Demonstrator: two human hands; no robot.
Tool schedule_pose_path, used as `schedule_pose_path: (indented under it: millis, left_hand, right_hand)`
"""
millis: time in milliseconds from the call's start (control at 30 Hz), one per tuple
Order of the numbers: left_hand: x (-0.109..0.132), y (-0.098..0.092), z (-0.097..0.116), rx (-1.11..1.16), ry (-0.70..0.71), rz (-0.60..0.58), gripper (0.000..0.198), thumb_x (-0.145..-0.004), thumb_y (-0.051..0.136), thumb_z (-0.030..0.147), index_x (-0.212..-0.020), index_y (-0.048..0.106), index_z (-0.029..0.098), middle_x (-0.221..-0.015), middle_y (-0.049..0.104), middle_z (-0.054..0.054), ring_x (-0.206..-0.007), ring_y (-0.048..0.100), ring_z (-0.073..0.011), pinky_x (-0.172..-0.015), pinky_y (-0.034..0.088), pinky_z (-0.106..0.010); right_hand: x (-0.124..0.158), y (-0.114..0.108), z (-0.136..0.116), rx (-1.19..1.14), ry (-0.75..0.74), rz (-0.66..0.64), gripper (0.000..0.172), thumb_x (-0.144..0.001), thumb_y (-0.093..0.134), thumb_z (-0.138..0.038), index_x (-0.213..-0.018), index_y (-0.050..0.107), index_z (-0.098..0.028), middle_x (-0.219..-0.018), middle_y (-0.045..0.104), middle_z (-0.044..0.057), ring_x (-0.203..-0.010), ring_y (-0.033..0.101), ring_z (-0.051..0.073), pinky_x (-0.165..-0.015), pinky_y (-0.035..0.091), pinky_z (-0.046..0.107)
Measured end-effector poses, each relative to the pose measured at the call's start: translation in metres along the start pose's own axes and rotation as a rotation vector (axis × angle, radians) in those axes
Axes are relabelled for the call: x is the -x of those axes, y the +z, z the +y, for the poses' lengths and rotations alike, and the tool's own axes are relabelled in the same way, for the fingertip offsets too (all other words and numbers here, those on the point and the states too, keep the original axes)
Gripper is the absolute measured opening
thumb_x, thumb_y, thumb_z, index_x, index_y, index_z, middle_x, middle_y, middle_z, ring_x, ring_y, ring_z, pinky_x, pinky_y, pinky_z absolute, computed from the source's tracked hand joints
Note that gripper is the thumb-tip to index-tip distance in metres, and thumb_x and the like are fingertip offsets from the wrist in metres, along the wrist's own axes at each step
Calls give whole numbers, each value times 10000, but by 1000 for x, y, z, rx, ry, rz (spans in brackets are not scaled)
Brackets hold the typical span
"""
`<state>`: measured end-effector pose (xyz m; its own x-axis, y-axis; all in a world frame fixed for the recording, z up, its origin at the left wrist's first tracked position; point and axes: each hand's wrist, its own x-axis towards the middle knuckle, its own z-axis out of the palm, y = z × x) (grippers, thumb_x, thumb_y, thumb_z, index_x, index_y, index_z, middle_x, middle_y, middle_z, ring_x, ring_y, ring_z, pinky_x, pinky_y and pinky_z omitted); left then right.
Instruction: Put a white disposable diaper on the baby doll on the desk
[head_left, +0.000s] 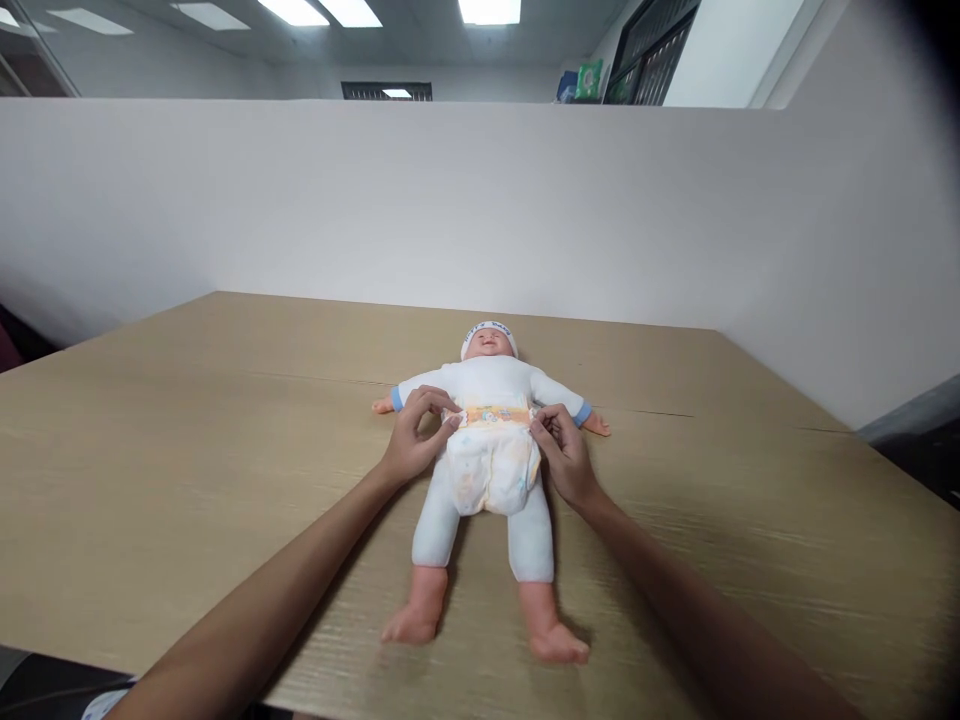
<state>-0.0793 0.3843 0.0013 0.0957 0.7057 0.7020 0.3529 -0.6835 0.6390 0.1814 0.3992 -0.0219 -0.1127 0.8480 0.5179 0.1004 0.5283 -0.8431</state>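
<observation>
- Bright overall; ceiling panels (490, 11) glare white, high beyond the doll (495, 378).
- Soft shadows on the desk (262, 440) beside the doll's legs.
- Faint sheen nearer than its feet.
- Dark, blurred corner far up and right of it.

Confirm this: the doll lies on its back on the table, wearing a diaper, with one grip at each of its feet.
Not at the feet: the head view shows the left grip and right grip at either side of the diaper, at the waist. The doll does lie on its back on the table.
</observation>
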Motion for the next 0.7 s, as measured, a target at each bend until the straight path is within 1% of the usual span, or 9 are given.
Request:
schedule_pose_path:
  millis: [67, 267, 367, 467, 533, 600, 700]
  left_hand:
    - [0, 0, -1, 26, -25, -4, 76, -970, 693, 295, -985, 700, 220, -1005, 644, -61, -954, 584, -219, -878, 466, -383]
    - [0, 1, -1, 85, -41, -16, 69, -973, 693, 284, -985, 700, 216, -989, 634, -61, -930, 578, -210, -842, 458, -371]
    - [1, 1, -1, 94, -51, -10, 59, -972, 696, 276, -963, 700, 218, -984, 638, -59, -931, 582, -211, -841, 459, -370]
    - [2, 0, -1, 99, -67, -13, 67, -968, 704, 285, -952, 698, 220, -988, 638, -58, -930, 582, -209, -848, 462, -368]
    - [3, 0, -2, 99, -87, -18, 85, -966, 707, 305, -956, 697, 220, -993, 632, -57, -925, 576, -207, -856, 463, -365]
    - [3, 0, -3, 94, -126, -22, 114, -964, 707, 333, -977, 691, 221, -1005, 624, -55, -927, 566, -205, -872, 463, -362]
    - [3, 0, -5, 103, -213, -26, 199, -952, 715, 372, -1085, 662, 233, -1086, 626, -52, -946, 554, -200, -932, 463, -363]
  right_hand:
    - [0, 1, 0, -10, 1, 11, 158, -1015, 604, -410, -974, 575, -261, -857, 565, -10, -792, 549, 187, -732, 437, 311]
    - [1, 1, 0, 33, 5, 41, 140, -1019, 612, -386, -972, 582, -257, -872, 596, 1, -807, 576, 190, -758, 468, 328]
    - [2, 1, -1, 31, -2, 42, 115, -1006, 640, -366, -1017, 594, -261, -882, 610, 1, -818, 586, 189, -775, 477, 333]
    - [2, 1, -4, 33, -12, 36, 127, -998, 659, -352, -1084, 624, -266, -824, 589, -17, -774, 569, 183, -760, 470, 332]
    - [2, 1, -6, 44, -14, 19, 128, -1000, 656, -359, -1087, 658, -265, -790, 561, -22, -748, 548, 181, -736, 460, 330]
    - [2, 1, -6, 49, -4, 0, 134, -1002, 652, -371, -1076, 689, -266, -784, 550, -18, -741, 535, 183, -727, 456, 334]
    - [1, 0, -5, 43, 9, -12, 136, -1000, 658, -380, -1061, 724, -278, -796, 562, -8, -748, 534, 190, -732, 462, 341]
